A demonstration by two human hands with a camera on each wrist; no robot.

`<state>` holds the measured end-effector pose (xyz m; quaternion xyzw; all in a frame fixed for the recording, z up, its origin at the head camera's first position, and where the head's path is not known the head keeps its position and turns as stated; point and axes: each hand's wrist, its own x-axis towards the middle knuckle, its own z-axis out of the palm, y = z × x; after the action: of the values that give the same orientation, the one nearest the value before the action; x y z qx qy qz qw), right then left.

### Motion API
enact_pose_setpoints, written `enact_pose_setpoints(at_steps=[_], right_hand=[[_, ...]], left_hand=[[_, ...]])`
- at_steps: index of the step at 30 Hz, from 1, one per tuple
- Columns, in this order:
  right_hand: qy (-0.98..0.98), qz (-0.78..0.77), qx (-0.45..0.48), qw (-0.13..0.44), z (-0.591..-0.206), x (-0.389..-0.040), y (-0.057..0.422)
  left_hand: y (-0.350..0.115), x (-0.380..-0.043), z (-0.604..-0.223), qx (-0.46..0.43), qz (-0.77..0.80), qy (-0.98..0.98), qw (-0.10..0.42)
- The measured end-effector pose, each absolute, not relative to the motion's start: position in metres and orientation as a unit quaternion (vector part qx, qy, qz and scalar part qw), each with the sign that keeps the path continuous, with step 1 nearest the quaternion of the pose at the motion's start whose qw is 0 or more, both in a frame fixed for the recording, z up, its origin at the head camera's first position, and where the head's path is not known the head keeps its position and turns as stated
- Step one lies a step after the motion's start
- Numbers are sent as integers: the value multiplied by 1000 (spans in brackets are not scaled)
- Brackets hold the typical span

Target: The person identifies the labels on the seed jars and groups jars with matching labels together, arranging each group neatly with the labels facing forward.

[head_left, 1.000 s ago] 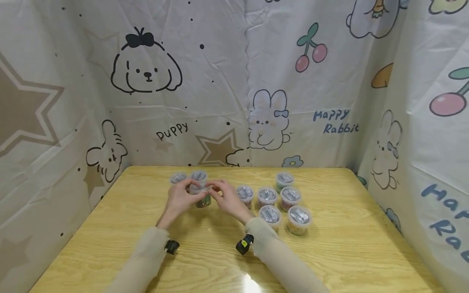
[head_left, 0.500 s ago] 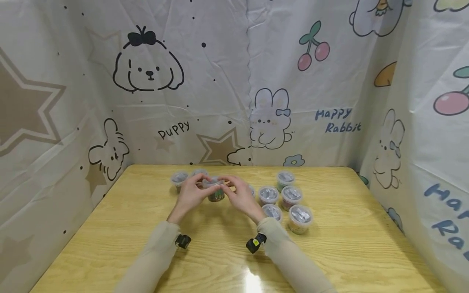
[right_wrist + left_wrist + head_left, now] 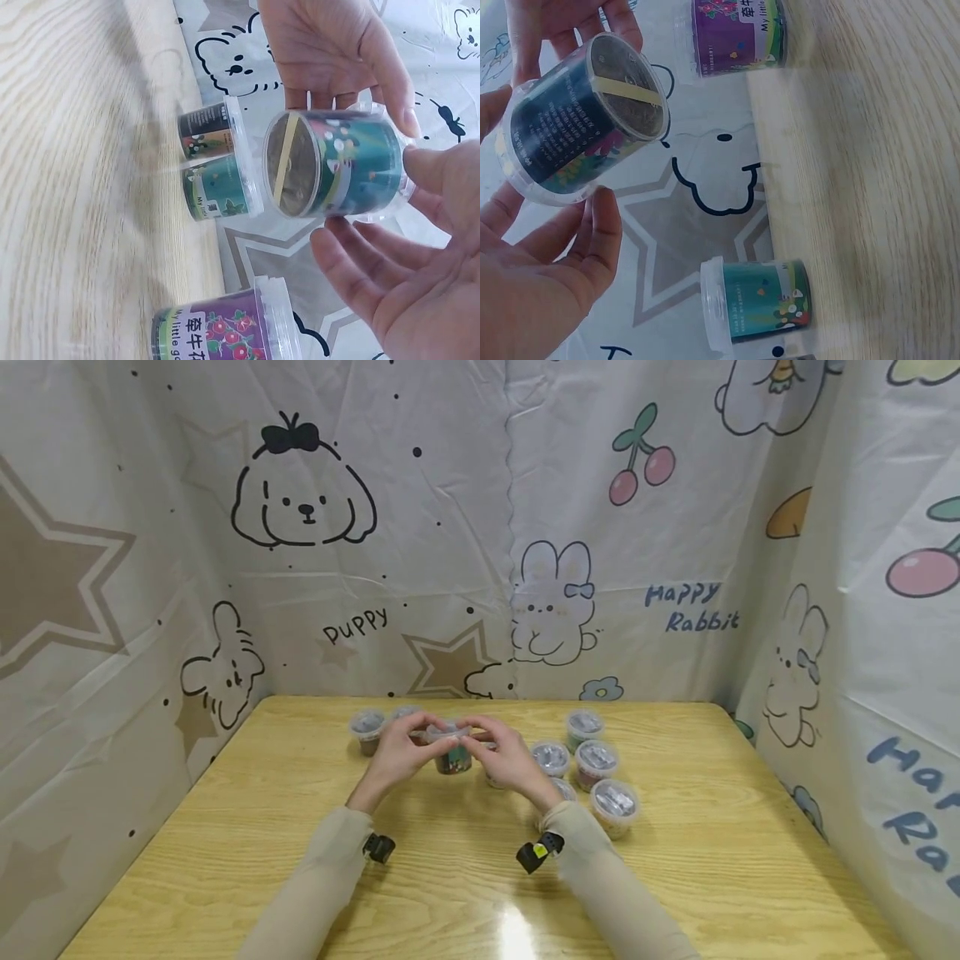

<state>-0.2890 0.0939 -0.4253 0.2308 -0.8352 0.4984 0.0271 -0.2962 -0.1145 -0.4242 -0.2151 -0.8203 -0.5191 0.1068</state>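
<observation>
Both hands hold a small lidded plastic cup (image 3: 453,760) with a teal printed label, raised above the table. My left hand (image 3: 401,750) grips the lid end from the left, and my right hand (image 3: 508,758) grips it from the right. A yellow strip crosses the base of the held cup (image 3: 562,139) in the left wrist view. Behind the left hand stand two more cups: a left one (image 3: 367,732) and a partly covered one (image 3: 407,713). In the right wrist view these show as a black-and-orange cup (image 3: 204,133) and a teal cup (image 3: 216,189).
Several lidded cups stand right of the hands, including a front one (image 3: 615,807), a middle one (image 3: 597,763) and a back one (image 3: 585,728). A purple-labelled cup (image 3: 217,330) is partly hidden in the head view. A printed curtain (image 3: 450,527) hangs around the wooden table (image 3: 442,868).
Both hands have moved right with the held cup, away from the two left cups and toward the right group. The right hand now covers more of the nearest cup there.
</observation>
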Motion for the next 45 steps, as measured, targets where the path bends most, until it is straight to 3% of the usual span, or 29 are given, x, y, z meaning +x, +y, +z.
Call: enact_pose_setpoints(at_steps=[5, 14, 22, 26, 38, 45], right_hand=[[-821, 522, 229, 24, -426, -289, 94], [-809, 538, 227, 70, -423, -285, 93], [-835, 500, 216, 81, -419, -283, 96], [-836, 498, 214, 85, -419, -281, 97], [-785, 585, 205, -12, -416, -286, 109], [-749, 614, 237, -79, -417, -291, 122]], left_hand=[[-115, -295, -426, -225, -530, -812, 99], [-109, -296, -429, -215, -529, -814, 110], [-100, -292, -431, -191, -477, -840, 175], [-98, -291, -432, -193, -482, -836, 180], [-105, -295, -433, -219, -568, -781, 136], [-106, -294, -431, -234, -622, -744, 68]])
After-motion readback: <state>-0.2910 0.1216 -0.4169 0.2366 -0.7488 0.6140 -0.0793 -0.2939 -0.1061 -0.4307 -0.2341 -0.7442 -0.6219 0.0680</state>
